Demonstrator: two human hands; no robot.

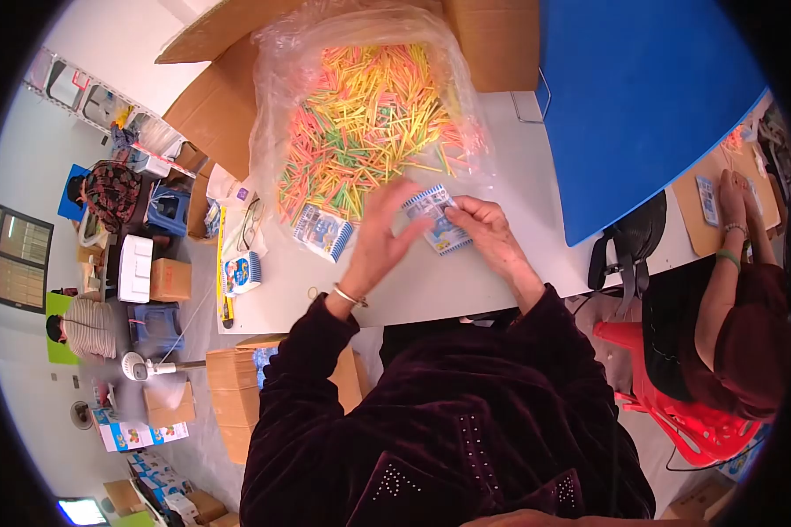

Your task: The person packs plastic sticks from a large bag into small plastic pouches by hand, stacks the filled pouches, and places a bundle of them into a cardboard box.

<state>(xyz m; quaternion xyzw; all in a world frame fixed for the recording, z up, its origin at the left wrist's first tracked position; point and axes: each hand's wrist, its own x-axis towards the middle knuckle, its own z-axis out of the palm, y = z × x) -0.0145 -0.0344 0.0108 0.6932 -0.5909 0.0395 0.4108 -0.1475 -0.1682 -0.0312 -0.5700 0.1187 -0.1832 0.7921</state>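
My right hand (494, 235) pinches the right edge of a small blue-and-white printed packet (439, 220) with striped ends, held above the white table. Beside that packet, on its left, is my left hand (380, 244), its thumb spread from the fingers and nothing visible in it; the fingertips are blurred. A similar packet (322, 232) lies to the left of this hand. Beyond both hands, a clear plastic bag (268, 105) lies spread open under a heap of thin pink, yellow and green sticks (369, 114).
Cardboard flaps (215, 114) stand around the bag. A stack of packets (241, 274) and a yellow ruler (226, 307) lie at the table's left end. To the right are a blue board (650, 105), a black bag (637, 241) and a co-worker's hands (736, 206).
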